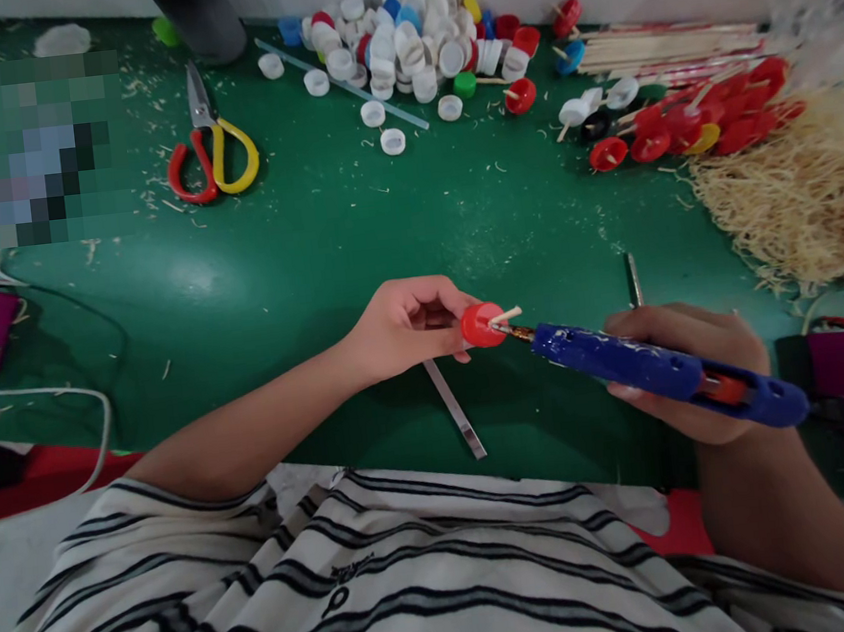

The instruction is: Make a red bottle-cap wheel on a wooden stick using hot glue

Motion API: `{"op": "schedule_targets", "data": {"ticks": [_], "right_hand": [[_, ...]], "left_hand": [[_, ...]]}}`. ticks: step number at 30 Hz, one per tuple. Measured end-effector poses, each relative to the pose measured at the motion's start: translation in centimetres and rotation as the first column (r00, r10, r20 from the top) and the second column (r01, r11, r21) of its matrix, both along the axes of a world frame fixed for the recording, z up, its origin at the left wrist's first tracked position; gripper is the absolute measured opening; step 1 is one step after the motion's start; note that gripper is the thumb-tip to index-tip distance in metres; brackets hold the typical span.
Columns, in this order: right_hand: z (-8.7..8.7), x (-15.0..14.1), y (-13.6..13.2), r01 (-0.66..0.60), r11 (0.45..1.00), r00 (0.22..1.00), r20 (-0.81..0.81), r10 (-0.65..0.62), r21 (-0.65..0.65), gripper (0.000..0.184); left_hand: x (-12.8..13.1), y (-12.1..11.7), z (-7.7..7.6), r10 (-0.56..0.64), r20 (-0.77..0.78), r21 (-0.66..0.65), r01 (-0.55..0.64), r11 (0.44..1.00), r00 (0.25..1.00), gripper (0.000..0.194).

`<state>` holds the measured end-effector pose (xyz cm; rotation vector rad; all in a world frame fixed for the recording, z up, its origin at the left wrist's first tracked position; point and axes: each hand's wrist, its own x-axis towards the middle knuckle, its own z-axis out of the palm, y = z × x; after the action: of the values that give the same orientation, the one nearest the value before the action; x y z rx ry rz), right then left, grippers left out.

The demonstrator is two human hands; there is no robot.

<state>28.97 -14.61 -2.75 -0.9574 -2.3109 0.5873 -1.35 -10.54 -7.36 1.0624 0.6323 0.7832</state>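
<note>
Left hand [404, 326] pinching a red bottle cap [481, 326] with a short stick [504, 315] above the green table [353, 233]; glue gun [661, 371] nozzle touching the cap, gripped by right hand [691, 368]; wood shavings [802, 196] far right

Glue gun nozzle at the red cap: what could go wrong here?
1. The left hand pinches the red cap right beside the glue gun tip; fingertips could get burned.
2. The short stick in the cap may tilt before glue sets.
3. Wood shavings nearby could stick to drips.
</note>
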Motion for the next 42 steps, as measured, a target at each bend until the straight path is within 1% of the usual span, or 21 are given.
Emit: {"op": "schedule_targets", "data": {"ticks": [8, 15, 23, 31, 36, 42], "right_hand": [[-0.27, 0.14, 0.02, 0.010, 1.000, 1.000, 0.016, -0.010, 0.014, 0.017], [-0.31, 0.28, -0.08, 0.004, 1.000, 1.000, -0.001, -0.004, 0.025, 0.017], [-0.55, 0.28, -0.22, 0.037, 0.999, 0.999, 0.000, -0.037, 0.016, 0.017], [-0.40, 0.14, -0.09, 0.030, 0.999, 1.000, 0.005, -0.030, 0.021, 0.016], [-0.38, 0.14, -0.05, 0.026, 0.999, 1.000, 0.004, -0.026, 0.039, 0.017], [-0.46, 0.31, -0.20, 0.055, 0.997, 0.998, 0.005, -0.055, 0.047, 0.014]], "left_hand": [[0.05, -0.06, -0.01, 0.001, -0.017, -0.012, -0.001, 1.000, 1.000, 0.029], [-0.06, 0.00, -0.10, -0.001, 0.019, 0.021, 0.000, 1.000, 1.000, 0.026], [0.05, -0.08, -0.08, -0.001, -0.033, 0.012, 0.001, 1.000, 0.999, 0.032], [0.14, -0.13, -0.01, 0.000, -0.015, 0.012, 0.001, 1.000, 1.000, 0.026], [0.22, -0.12, -0.08, 0.000, -0.024, 0.003, 0.000, 1.000, 1.000, 0.029], [0.18, -0.08, -0.07, -0.004, -0.023, 0.013, 0.005, 1.000, 1.000, 0.030]]}}
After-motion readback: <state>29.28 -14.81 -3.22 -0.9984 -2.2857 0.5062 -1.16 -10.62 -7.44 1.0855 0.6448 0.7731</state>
